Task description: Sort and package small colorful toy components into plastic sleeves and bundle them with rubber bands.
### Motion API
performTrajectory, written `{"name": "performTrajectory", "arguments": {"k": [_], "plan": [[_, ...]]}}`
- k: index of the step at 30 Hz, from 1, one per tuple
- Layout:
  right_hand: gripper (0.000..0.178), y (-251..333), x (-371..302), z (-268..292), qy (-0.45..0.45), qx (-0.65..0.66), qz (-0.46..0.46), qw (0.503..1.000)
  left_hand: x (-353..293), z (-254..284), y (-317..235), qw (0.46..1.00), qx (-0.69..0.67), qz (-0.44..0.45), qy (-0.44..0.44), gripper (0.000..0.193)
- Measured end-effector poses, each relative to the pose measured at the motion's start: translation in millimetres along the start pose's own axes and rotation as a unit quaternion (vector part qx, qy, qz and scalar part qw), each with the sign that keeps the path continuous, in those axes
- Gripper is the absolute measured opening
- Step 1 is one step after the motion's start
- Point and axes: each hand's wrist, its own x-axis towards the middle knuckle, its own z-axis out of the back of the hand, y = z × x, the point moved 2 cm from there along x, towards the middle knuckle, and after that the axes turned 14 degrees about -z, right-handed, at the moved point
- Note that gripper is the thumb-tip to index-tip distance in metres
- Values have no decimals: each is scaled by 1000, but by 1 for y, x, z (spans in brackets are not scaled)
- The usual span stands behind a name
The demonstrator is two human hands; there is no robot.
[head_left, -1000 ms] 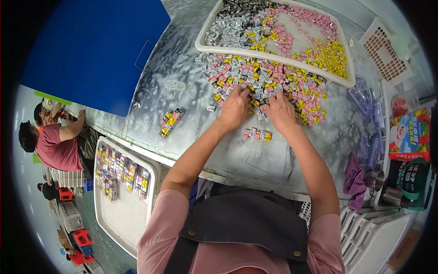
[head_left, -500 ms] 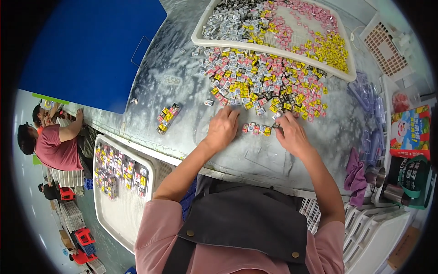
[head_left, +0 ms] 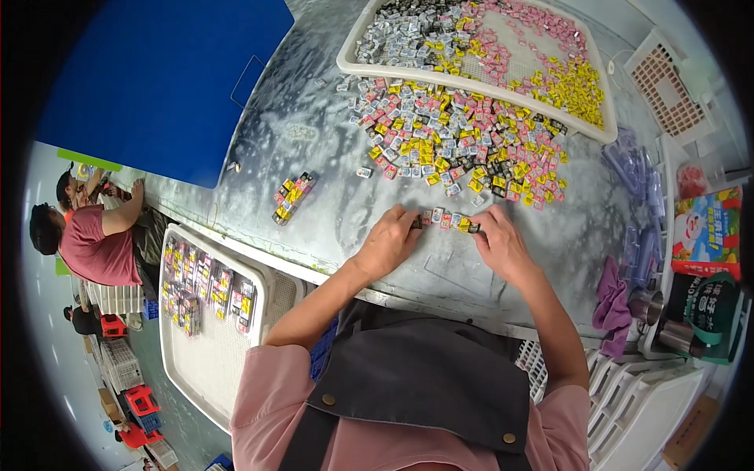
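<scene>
A short row of small printed packets [head_left: 445,220], in white, pink, yellow and black, lies on the grey tabletop in front of me. At its left end, my left hand [head_left: 390,240] has its fingers closed on a dark packet. My right hand [head_left: 503,243] pinches the opposite end, by a yellow and black one. Just beyond my hands spreads a loose heap of the same little packets [head_left: 440,149]. Off to the left, a neat block of stacked packets [head_left: 292,198] sits by itself on the table.
Behind the heap stands a white tray [head_left: 471,81] of loose packets. A second white tray [head_left: 196,377], lower left, holds packed sets. Clear plastic cases [head_left: 632,184], a purple cloth [head_left: 610,306] and a colourful box [head_left: 707,228] lie right. A blue board [head_left: 157,86] covers the far left, near a co-worker [head_left: 98,243].
My hands have come down and nearer to me, closing on the two ends of the row. A dark packet now shows at its left end. The view has shifted slightly.
</scene>
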Motion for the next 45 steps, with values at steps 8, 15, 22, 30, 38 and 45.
{"name": "performTrajectory", "arguments": {"k": [8, 15, 22, 30, 38, 45], "plan": [[44, 8, 4, 1, 26, 3, -37, 999, 18, 12, 1, 1000, 3, -24, 15, 46], [51, 21, 12, -9, 20, -92, -90, 991, 28, 17, 18, 995, -27, -50, 76, 50], [34, 44, 42, -23, -24, -84, 15, 996, 28, 13, 3, 999, 6, -38, 28, 48], [27, 40, 42, -33, -7, -119, 70, 990, 27, 7, 11, 999, 22, -31, -13, 28], [37, 34, 17, -13, -25, -27, 54, 998, 28, 12, 12, 997, -54, -56, 8, 39], [45, 11, -3, -1, -6, -60, -115, 992, 32, 4, 14, 996, -79, -31, 40, 45]]}}
